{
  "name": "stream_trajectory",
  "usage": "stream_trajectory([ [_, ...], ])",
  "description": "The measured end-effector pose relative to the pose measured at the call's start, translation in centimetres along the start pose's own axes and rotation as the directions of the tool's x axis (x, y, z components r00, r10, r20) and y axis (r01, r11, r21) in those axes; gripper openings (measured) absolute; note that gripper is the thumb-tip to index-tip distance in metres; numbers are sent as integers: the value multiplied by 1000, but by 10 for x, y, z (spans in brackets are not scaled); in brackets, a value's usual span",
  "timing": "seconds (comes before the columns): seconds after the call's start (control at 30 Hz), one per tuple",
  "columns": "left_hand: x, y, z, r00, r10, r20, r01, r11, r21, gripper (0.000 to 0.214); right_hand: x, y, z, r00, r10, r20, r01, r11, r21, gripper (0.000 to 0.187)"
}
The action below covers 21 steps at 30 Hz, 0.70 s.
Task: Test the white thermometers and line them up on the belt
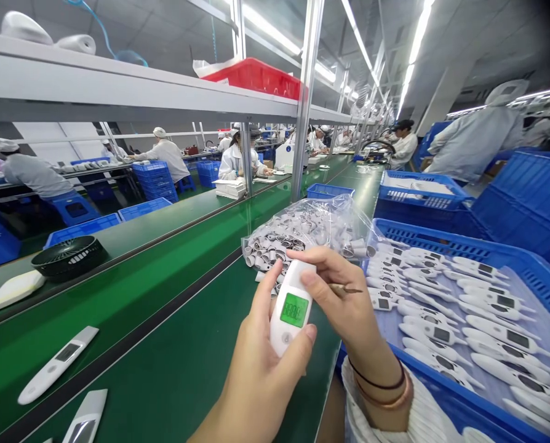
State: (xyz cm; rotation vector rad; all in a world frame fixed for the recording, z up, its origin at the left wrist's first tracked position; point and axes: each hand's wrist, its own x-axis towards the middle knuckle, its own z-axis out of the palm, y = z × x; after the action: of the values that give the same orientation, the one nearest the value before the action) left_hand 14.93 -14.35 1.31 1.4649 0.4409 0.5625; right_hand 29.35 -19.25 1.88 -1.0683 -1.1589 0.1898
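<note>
My left hand (261, 375) is wrapped round the lower end of a white digital thermometer (290, 307) whose small screen glows green. My right hand (344, 295) pinches the thermometer's upper end with thumb and fingers; a thin brown stick pokes out between its fingers. Both hands hover over the green belt, just in front of a clear plastic bag of small white caps (302, 231). To the right, a blue crate (524, 258) holds several identical white thermometers with dark screens.
Two white thermometers (56, 366) (87, 418) lie on the green conveyor (164, 344) at lower left. A black round fan (69, 256) and a white pad sit at the left. More blue crates stand behind. Several people in white coats work along the lines.
</note>
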Motion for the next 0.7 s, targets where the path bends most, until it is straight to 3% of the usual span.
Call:
stream_trajectory([
  [0.13, 7, -5, -4, 999, 16, 49, -19, 997, 77, 67, -8, 4, 4, 995, -22, -99, 20, 1000, -19, 12],
  [0.23, 11, -4, -5, 999, 0, 38, -10, 961, 277, 24, -9, 5, 3, 987, -17, -161, 11, 999, -37, 13],
  [0.27, 12, -4, -4, 1000, -3, 23, -5, 937, 350, 19, -9, 5, 2, 984, -13, -176, 6, 999, -43, 13],
  [0.37, 13, -2, -3, 1000, -19, 4, 15, 886, 464, 25, -6, 5, 0, 980, 6, -196, -15, 999, -46, 12],
  [0.7, 12, -5, -1, 999, -33, -1, 30, 878, 478, 24, -3, 3, 4, 984, 51, -172, -61, 997, -50, 15],
])
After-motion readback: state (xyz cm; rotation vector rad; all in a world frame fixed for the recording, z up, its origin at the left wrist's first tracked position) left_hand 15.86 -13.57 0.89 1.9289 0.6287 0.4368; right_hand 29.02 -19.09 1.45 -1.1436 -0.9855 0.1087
